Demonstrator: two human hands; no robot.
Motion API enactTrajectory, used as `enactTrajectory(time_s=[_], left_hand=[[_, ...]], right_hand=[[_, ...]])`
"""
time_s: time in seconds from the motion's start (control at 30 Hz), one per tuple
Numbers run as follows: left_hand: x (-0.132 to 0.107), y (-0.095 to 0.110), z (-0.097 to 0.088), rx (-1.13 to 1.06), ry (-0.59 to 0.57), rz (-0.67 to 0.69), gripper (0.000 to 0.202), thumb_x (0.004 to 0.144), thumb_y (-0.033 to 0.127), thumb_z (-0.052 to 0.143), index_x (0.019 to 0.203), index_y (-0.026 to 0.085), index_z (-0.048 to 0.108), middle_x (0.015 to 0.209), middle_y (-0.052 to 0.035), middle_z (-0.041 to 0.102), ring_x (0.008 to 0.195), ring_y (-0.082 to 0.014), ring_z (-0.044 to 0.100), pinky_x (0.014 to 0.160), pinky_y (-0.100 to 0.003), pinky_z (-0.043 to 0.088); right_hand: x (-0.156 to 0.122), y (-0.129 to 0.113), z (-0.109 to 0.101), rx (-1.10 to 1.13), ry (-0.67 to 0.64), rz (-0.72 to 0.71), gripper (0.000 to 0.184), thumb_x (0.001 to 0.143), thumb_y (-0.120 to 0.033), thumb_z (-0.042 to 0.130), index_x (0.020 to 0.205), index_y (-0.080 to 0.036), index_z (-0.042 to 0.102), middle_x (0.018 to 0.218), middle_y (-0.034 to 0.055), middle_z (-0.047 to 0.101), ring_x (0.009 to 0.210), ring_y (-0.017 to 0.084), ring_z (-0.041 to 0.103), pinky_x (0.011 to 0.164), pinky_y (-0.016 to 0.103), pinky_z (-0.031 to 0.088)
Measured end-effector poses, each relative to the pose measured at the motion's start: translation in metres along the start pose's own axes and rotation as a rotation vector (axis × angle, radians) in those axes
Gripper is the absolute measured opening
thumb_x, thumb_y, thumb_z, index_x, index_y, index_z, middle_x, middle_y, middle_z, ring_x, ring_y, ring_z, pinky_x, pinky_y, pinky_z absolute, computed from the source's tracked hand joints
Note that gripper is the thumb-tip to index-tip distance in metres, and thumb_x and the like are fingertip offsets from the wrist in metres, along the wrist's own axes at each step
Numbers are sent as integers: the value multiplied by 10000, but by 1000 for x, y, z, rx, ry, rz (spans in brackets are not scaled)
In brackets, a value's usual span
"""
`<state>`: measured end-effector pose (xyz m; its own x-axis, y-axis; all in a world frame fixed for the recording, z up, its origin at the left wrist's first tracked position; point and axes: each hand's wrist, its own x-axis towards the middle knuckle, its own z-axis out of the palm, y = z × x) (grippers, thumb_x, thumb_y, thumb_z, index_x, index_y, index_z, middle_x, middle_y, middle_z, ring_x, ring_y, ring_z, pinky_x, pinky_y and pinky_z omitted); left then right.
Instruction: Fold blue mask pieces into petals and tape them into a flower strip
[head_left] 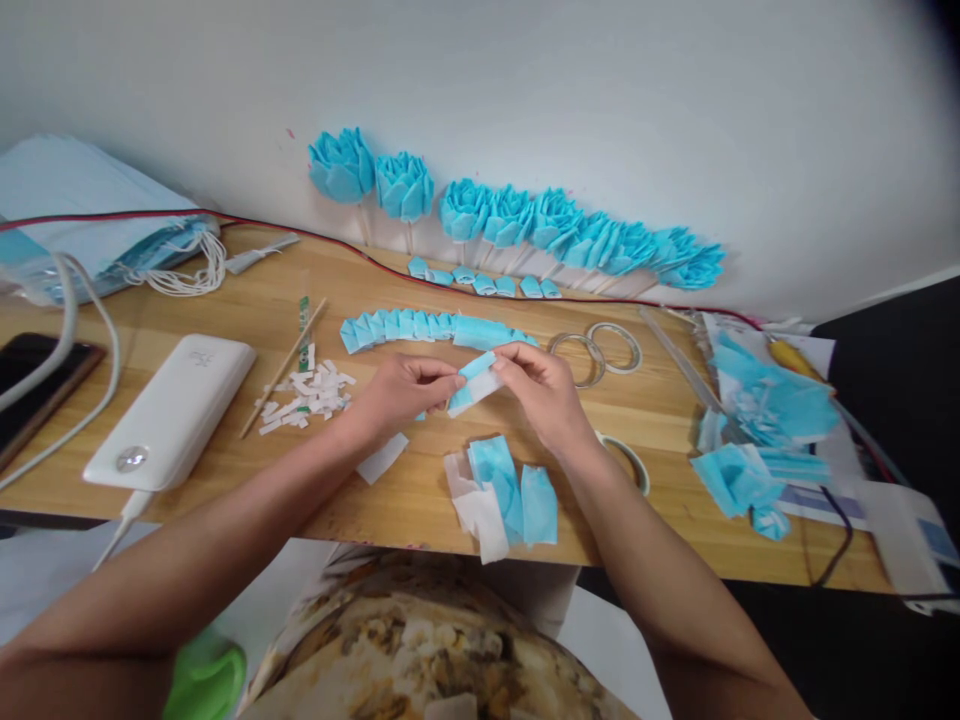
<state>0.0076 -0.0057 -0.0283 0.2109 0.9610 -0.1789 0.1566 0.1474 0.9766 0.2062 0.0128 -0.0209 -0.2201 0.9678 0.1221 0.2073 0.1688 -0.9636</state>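
Note:
Between my two hands is a small blue-and-white piece of mask fabric [475, 388], with a blue fold along its upper edge. My left hand [409, 388] pinches its left end, and my right hand [536, 385] pinches the upper right corner. Just beyond my fingers lies a curved row of folded blue petals [405, 327]. Closer to me are loose blue and white fabric pieces [499, 485] near the table's front edge. A heap of small white paper strips [319, 392] sits left of my left hand, and a white scrap [382, 458] lies below it.
Several blue fabric flowers [465, 208] on sticks lean against the wall. Tape rolls [615, 348] lie to the right, near a metal ruler [679, 358] and a blue scrap pile [780, 400]. At left are a white power bank [172, 410], a phone [45, 385] and a wooden stick [285, 367].

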Motion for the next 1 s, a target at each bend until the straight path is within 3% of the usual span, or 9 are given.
enactTrajectory(time_s=[0.23,0.53,0.83,1.0], left_hand=[[0,-3,-1,-3,4,12,300,773,461,693,712,169,722,552,27,568,509,-84,446,508,-224,327],[-1,8,2,13,-9,-29,280,767,421,647,660,165,684,530,28,548,485,-80,415,483,-224,310],[0,5,0,-87,-23,-17,291,764,425,667,640,162,671,524,20,562,504,-86,475,519,-215,390],[1,4,-1,-86,-18,-31,304,761,447,679,650,163,675,521,20,567,497,-88,480,495,-212,370]], right_hand=[[-1,-3,-3,-23,-12,-48,347,924,-495,576,773,-205,691,722,-13,601,720,145,552,693,266,453],[-1,-6,3,-47,7,-30,192,832,-372,700,741,-206,670,685,-23,636,629,121,544,608,252,452],[-3,-5,4,-185,55,-163,86,853,-309,675,859,-225,697,815,-1,702,744,151,637,724,296,525],[-4,-6,6,-206,89,-194,76,842,-270,683,904,-226,673,803,-10,696,740,142,637,737,292,532]])
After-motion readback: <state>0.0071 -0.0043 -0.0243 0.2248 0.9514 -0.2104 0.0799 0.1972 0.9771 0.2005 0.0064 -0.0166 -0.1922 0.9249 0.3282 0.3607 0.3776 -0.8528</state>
